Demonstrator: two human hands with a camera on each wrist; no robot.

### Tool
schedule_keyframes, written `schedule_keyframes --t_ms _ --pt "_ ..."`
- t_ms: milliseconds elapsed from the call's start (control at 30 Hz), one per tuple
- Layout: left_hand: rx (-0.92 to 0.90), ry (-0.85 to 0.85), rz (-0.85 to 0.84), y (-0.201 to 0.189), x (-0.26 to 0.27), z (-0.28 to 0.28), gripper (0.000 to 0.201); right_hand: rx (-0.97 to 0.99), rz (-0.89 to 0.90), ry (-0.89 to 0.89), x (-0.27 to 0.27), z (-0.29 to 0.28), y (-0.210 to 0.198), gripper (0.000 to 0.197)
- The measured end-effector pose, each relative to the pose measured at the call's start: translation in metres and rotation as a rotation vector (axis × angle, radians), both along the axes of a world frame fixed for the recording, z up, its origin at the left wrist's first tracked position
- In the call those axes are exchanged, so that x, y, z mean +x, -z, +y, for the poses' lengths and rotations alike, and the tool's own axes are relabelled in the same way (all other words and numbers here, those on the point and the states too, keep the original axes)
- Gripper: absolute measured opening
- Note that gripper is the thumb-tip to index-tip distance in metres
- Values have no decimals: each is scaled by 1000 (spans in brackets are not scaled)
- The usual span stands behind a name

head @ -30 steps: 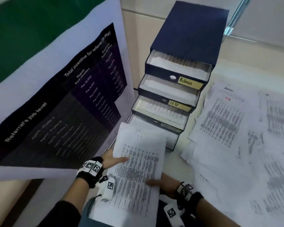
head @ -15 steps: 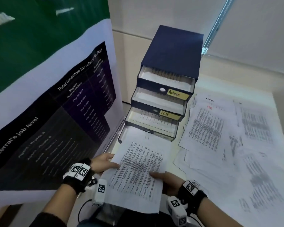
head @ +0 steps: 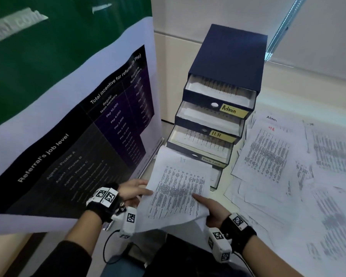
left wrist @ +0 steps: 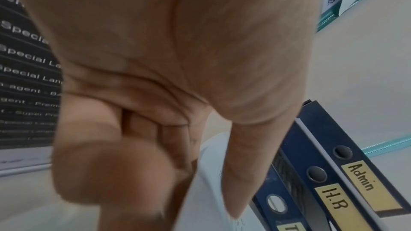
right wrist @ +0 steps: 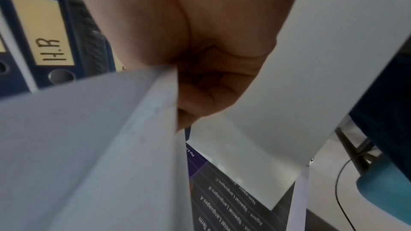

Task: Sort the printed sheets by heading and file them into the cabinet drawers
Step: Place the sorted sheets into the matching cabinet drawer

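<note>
Both hands hold a stack of printed sheets with a handwritten "IT" heading. My left hand grips its left edge. My right hand pinches the near right corner, thumb on top. The stack's far edge lies over the lowest drawer of the navy cabinet. All its drawers stand pulled out, stepped like stairs. Yellow labels read Admin and H.R; the third label is blurred. In the right wrist view, curled fingers sit under the paper. The left wrist view shows curled fingers beside the paper.
Many loose printed sheets overlap across the white table right of the cabinet; one is headed Admin. A large dark poster hangs close on the left. A wall stands behind the cabinet. Cables hang near my lap.
The stack has moved forward and its near end now sags; its far edge reaches over the lowest drawer. Both hands keep their hold. The view has tilted up.
</note>
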State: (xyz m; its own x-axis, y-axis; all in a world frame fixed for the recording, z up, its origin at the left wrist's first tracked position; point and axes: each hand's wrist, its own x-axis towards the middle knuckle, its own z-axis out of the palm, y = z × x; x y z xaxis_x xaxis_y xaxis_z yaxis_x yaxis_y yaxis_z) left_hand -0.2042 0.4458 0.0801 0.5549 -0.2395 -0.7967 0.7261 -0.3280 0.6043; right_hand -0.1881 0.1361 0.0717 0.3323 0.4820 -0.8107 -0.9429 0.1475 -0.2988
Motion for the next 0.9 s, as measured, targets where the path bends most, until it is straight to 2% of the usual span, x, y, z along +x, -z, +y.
schedule_keyframes --t_ms 100,167,267,300,400,500,633,733,833,867,900 --pt "-71 20 -7 4 -1 -5 45 39 14 -54 -6 -11 -2 47" --pt "-80 -26 -21 -1 0 -10 41 57 35 -103 -13 -17 -4 49" --pt "-48 -61 -23 -2 8 -12 63 67 28 -147 -19 -22 -6 61" --pt "-23 -44 -32 0 11 -11 63 74 31 -163 -18 -22 -7 61" --pt "103 -37 -44 0 19 -12 58 56 59 -159 -10 -20 -4 54" --pt "192 -4 -67 -3 21 -18 58 -33 54 -125 8 -19 -1 57" --pt "238 34 -74 -1 21 -22 52 -119 -9 -70 32 -15 -5 38" --pt "139 32 -42 -5 26 -25 44 -228 -109 -26 49 -17 -5 39" --pt "166 -17 -46 -6 36 -28 34 -369 -178 -38 63 -20 -8 57" --pt "179 -61 -61 -6 41 -30 32 -386 -179 -61 65 -21 -10 60" --pt "190 -109 -78 -6 46 -32 31 -376 -160 -89 65 -23 -13 54"
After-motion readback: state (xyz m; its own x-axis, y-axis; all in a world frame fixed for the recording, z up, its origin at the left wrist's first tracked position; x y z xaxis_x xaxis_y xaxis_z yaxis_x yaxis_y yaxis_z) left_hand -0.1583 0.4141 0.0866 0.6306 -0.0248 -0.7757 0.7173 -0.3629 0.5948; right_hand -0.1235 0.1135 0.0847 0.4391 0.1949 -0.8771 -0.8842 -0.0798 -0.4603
